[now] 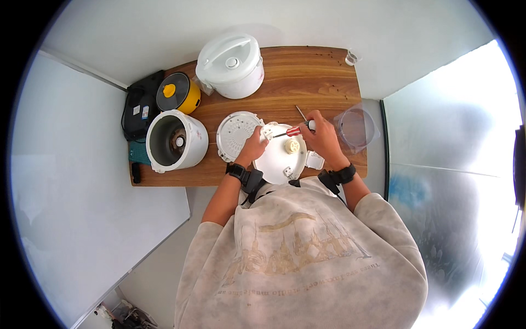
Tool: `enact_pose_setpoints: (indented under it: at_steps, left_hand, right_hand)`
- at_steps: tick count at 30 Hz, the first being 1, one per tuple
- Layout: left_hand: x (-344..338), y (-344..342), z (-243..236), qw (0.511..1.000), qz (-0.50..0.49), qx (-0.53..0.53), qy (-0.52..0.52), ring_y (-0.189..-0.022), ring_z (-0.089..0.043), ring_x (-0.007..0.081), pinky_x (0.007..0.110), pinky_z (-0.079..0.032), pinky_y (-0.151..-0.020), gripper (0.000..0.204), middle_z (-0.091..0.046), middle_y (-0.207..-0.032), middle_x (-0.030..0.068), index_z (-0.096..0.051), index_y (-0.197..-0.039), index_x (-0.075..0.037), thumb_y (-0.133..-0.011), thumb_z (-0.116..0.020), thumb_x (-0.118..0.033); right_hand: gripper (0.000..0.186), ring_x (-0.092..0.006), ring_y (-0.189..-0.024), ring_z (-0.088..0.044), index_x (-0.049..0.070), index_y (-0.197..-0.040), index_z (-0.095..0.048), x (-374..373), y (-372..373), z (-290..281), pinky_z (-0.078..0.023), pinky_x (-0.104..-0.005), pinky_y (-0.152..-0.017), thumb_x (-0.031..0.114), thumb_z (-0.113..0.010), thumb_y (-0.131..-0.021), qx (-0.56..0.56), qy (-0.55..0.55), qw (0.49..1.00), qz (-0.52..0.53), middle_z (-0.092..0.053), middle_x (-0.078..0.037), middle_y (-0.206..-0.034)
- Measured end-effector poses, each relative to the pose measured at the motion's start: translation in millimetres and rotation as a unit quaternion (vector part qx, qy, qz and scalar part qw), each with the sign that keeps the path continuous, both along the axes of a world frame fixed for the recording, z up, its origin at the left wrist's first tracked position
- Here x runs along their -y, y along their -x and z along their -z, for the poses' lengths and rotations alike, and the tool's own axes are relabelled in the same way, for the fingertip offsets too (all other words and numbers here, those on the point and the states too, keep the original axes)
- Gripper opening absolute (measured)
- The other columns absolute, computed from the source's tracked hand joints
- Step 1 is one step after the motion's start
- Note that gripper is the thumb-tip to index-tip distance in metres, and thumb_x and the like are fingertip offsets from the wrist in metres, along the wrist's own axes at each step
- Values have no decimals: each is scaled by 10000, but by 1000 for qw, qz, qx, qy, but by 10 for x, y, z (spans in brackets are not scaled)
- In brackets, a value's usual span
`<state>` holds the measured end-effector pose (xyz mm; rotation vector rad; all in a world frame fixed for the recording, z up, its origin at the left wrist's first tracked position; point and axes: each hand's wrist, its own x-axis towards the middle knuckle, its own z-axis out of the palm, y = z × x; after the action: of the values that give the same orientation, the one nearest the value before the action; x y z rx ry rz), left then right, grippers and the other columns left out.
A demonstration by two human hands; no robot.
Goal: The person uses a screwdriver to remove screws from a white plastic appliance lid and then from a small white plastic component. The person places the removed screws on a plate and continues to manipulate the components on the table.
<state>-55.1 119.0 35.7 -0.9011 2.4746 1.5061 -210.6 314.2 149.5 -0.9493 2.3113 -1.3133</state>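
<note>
A round white rice cooker lid (275, 160) lies at the table's near edge, with a cream knob-like fitting (292, 146) in its middle. My left hand (253, 147) is closed at the lid's upper left rim, pinching a small white bracket (267, 133). My right hand (324, 140) grips a screwdriver (294, 131) with a red-and-white handle, its shaft pointing left to the bracket. Whether the tip sits in a screw is too small to tell. Left of the lid, partly behind my left hand, lies a round perforated plate (236, 131).
An open white cooker body (194, 143) stands left, near a yellow pot (192, 100) and a black appliance (141, 109). A lidded white cooker (241, 82) is at the back. Right are a clear plastic container (356, 129) and small cup (351, 58). A thin metal rod (300, 113) lies beyond my right hand.
</note>
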Motion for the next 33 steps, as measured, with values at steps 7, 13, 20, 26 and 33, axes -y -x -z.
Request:
enact_pose_setpoints:
  at_steps: [7, 13, 20, 26, 33]
  left_hand:
    - [-14, 24, -2, 1000, -3, 7, -6, -1153, -594, 400, 440, -464, -964, 514, -612, -1235, 246, -371, -1374, -61, -929, -604, -172]
    - [7, -19, 62, 1000, 0, -6, 3, -1112, -595, 456, 471, -471, -944, 550, -620, -1186, 288, -342, -1388, -62, -922, -604, -191]
    - [-4, -7, 42, 1000, -4, -2, -2, -1118, -590, 457, 467, -469, -950, 560, -612, -1197, 292, -344, -1391, -62, -918, -609, -199]
    - [-25, 27, -96, 999, -8, 32, -12, -1203, -575, 368, 416, -447, -998, 527, -580, -1304, 233, -375, -1388, -50, -929, -609, -164]
    - [-32, 23, -124, 999, -9, 35, -12, -1199, -576, 373, 415, -452, -993, 541, -583, -1298, 236, -368, -1400, -57, -931, -608, -177]
  right_hand:
    - [281, -423, -766, -634, 21, -970, -491, -27, 0, 33, -493, -467, -670, 211, -668, -863, 10, 1, 1000, 9, -642, -230, -832]
    - [289, -407, -775, -648, 23, -976, -493, 2, -52, 14, -502, -459, -669, 220, -674, -867, -24, 11, 1000, -3, -646, -227, -837]
    - [304, -369, -691, -674, 24, -986, -503, 18, -23, 46, -519, -433, -619, 272, -660, -905, -1, -26, 999, 28, -668, -193, -777]
    - [315, -264, -562, -680, 21, -983, -502, 24, 35, 113, -521, -382, -556, 296, -642, -923, 37, -16, 997, 62, -670, -142, -674]
    - [323, -264, -567, -684, 12, -967, -495, 36, 56, 104, -519, -382, -547, 301, -633, -927, 39, -9, 997, 70, -665, -141, -660]
